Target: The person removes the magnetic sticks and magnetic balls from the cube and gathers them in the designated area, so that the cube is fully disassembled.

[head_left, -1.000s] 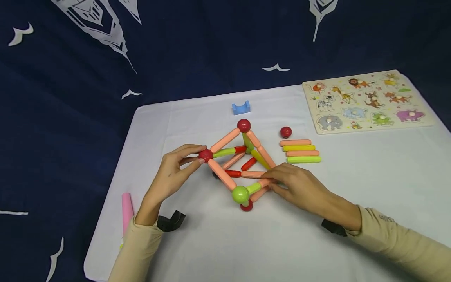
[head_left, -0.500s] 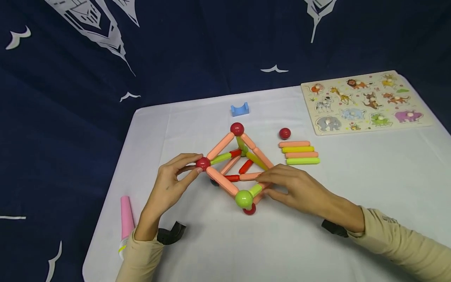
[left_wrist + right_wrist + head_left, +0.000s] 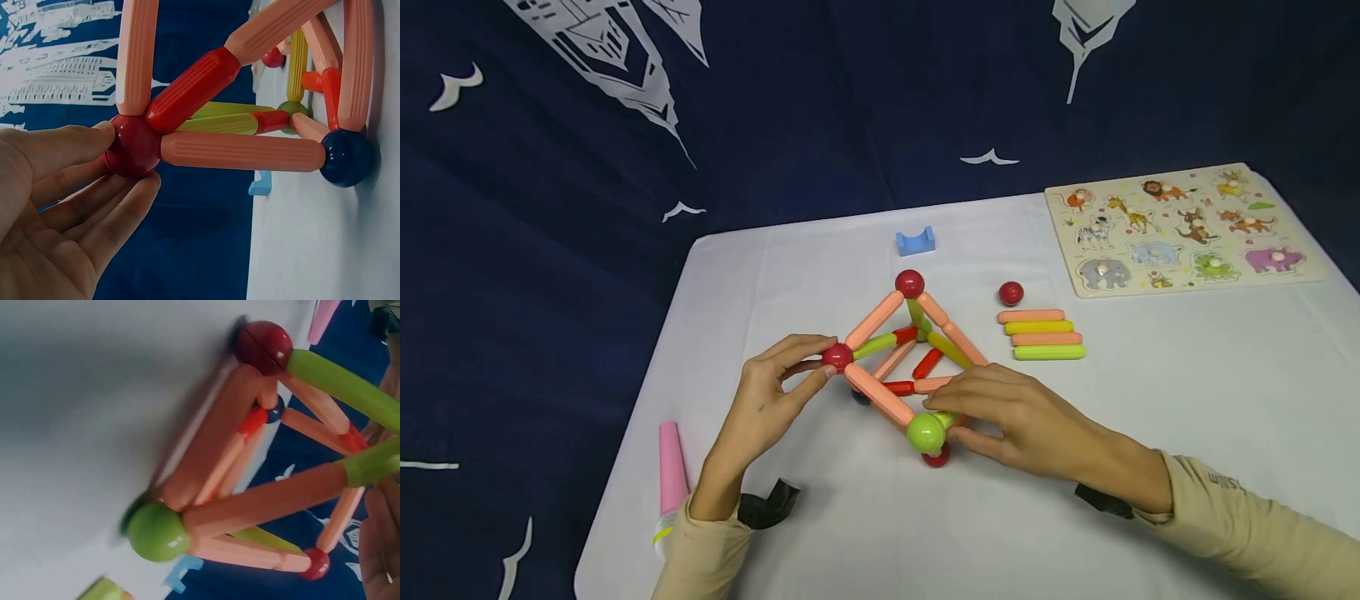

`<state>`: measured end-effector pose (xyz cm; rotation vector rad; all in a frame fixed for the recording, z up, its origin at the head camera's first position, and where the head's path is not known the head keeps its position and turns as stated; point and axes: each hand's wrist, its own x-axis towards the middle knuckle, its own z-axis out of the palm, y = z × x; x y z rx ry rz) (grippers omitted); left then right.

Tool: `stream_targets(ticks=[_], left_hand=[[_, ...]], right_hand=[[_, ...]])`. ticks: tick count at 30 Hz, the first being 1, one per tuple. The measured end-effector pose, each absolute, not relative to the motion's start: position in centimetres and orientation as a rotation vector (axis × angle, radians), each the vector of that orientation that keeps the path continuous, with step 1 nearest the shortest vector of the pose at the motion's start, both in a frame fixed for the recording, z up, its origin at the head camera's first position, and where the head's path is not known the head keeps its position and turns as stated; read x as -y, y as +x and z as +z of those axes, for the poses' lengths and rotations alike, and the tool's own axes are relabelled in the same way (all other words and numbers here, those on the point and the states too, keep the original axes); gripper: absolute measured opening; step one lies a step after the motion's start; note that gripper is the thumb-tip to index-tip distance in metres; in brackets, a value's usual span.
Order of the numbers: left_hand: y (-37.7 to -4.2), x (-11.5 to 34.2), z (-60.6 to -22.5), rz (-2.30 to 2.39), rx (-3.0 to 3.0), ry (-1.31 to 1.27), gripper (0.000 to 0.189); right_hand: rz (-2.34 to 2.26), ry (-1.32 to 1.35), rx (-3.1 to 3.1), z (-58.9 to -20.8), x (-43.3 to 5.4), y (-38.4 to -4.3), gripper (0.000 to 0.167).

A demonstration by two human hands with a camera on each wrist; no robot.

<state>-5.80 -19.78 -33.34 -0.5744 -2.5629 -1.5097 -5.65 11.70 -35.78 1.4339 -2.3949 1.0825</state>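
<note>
A magnetic stick-and-ball frame (image 3: 880, 397) of salmon, red, green and yellow sticks stands mid-table. My left hand (image 3: 767, 400) pinches the red ball (image 3: 132, 147) at its upper left corner, thumb on one side and fingertips on the other. My right hand (image 3: 1022, 417) grips the green stick (image 3: 947, 419) beside the upper green ball (image 3: 927, 432), its fingers covering the frame's right side in the head view. Lower down, a dark blue ball (image 3: 348, 158), a red ball (image 3: 264, 347) and another green ball (image 3: 156, 531) rest at the tabletop.
Several loose sticks (image 3: 1045, 339) lie in a row to the right, with a red ball (image 3: 1011, 293) behind them. A blue cradle-shaped block (image 3: 916, 242) stands at the back. The animal peg puzzle (image 3: 1180, 229) occupies the back right. A pink tube (image 3: 672, 467) lies by my left sleeve.
My right hand has slid left along the front stick, from its salmon part to the green part next to the green ball. My left hand keeps its pinch on the red ball.
</note>
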Motion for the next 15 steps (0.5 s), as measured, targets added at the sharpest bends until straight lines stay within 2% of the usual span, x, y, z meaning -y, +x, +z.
stream_targets(ticks=[9,15], left_hand=[[-5.3,19.7,-33.3,-1.486,2.560,-0.557,0.034],[-4.4,19.9,-33.4,-1.467,2.580,-0.512,0.033]], right_hand=[[1.079,1.381,2.094,-33.8,-9.7,-3.3,0.028],[1.052,1.354,2.130,-33.4,-9.6,-2.8,0.022]])
